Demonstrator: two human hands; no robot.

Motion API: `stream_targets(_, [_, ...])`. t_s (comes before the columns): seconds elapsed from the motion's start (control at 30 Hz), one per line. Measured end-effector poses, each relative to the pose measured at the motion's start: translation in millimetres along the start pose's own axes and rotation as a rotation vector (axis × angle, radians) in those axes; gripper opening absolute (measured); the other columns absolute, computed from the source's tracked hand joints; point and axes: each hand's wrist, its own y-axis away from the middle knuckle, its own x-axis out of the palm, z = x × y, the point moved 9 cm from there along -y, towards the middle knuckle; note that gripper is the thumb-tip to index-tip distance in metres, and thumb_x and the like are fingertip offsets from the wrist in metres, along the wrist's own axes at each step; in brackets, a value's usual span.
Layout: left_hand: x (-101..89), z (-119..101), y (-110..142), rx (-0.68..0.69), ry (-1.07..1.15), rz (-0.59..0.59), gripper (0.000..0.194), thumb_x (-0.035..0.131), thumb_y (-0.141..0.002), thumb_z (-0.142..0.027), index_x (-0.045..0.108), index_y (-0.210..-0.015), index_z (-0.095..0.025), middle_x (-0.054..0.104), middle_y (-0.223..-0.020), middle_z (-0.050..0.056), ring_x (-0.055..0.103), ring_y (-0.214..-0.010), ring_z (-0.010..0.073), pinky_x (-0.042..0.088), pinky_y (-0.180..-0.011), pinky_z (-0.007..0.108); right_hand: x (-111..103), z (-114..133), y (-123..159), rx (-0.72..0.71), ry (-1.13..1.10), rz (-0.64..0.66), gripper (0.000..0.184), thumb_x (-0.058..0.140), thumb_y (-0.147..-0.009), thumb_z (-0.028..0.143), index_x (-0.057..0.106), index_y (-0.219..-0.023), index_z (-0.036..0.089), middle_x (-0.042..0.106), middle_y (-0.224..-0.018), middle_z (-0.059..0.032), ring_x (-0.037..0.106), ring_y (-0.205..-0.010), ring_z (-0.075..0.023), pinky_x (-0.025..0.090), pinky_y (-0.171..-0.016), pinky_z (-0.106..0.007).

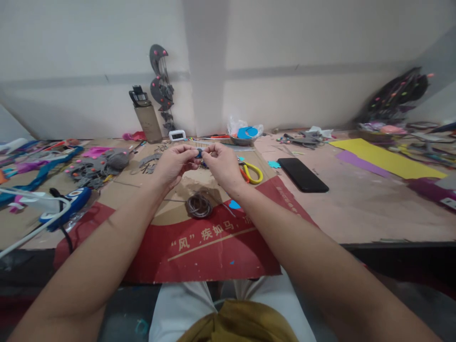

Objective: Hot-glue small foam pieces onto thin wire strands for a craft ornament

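Over the middle of the table, my left hand (178, 161) and my right hand (221, 166) meet, both closed in a pinch. Between their fingertips is a small dark blue piece (199, 152), too small to name. Below them, a coil of dark cord (199, 205) lies on the red printed cardboard (221, 256), and a blue paper cutout (234, 204) lies to its right. Yellow-handled scissors (253, 174) rest just right of my right hand, their blades hidden. Small grey cut pieces (149, 163) lie to the left of my left hand.
A black phone (302, 175) lies on the right, with yellow sheet (388, 156) beyond it. Grey decorated pieces (99, 166) and a blue-and-white tool with a cable (67, 207) crowd the left. A bottle (147, 116) and a bowl (245, 140) stand near the wall.
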Motion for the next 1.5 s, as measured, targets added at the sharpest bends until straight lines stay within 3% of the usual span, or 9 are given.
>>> stream_targets(0.43, [9.2,0.0,0.7,-0.045,0.121,0.190,0.025,0.063,-0.064,-0.020,0.069,-0.085,-0.008,0.067,-0.074,0.007,0.062,-0.063,0.0136,0.052,-0.063,0.027,5.8,-5.8,1.3,0.016,-0.055,0.054,0.014,0.051,-0.073,0.029,0.059,-0.072,0.017,0.060,-0.059,0.0012,0.049,-0.052,-0.0092,0.036,-0.050,-0.021])
stream_targets(0.83, [-0.9,-2.2,0.6,-0.012,-0.023,0.087,0.023,0.073,-0.062,-0.026,0.068,-0.078,-0.011,0.066,-0.067,0.005,0.062,-0.060,0.0132,0.051,-0.057,0.026,5.9,-4.7,3.1,0.051,-0.088,0.074,0.016,0.052,-0.073,0.031,0.058,-0.072,0.017,0.063,-0.062,-0.0002,0.046,-0.048,-0.0077,0.031,-0.044,-0.020])
stream_targets(1.23, [-3.6,-8.9,2.3,0.078,-0.171,-0.022,0.014,0.069,-0.060,-0.019,0.064,-0.070,-0.011,0.061,-0.060,0.001,0.056,-0.051,0.0099,0.048,-0.050,0.023,6.3,1.6,6.6,0.005,-0.051,0.067,0.017,0.056,-0.070,0.033,0.057,-0.067,0.017,0.055,-0.055,0.0027,0.043,-0.050,-0.0078,0.031,-0.049,-0.021])
stream_targets(1.37, [-0.9,-6.3,1.2,0.033,-0.112,0.035,0.015,0.069,-0.063,-0.021,0.065,-0.073,-0.011,0.063,-0.062,0.003,0.057,-0.053,0.0102,0.046,-0.049,0.021,7.1,-5.1,4.6,0.083,-0.112,0.070,0.014,0.053,-0.069,0.030,0.057,-0.066,0.017,0.050,-0.052,0.0044,0.039,-0.047,-0.0072,0.030,-0.047,-0.021])
stream_targets(1.5, [2.0,-0.5,-0.1,-0.087,0.082,0.114,0.026,0.064,-0.071,-0.035,0.067,-0.079,-0.010,0.067,-0.070,0.008,0.063,-0.064,0.0146,0.051,-0.057,0.024,3.6,-14.2,1.5,0.165,-0.220,0.034,0.015,0.053,-0.069,0.032,0.055,-0.064,0.018,0.045,-0.051,0.0055,0.036,-0.046,-0.0072,0.029,-0.045,-0.021])
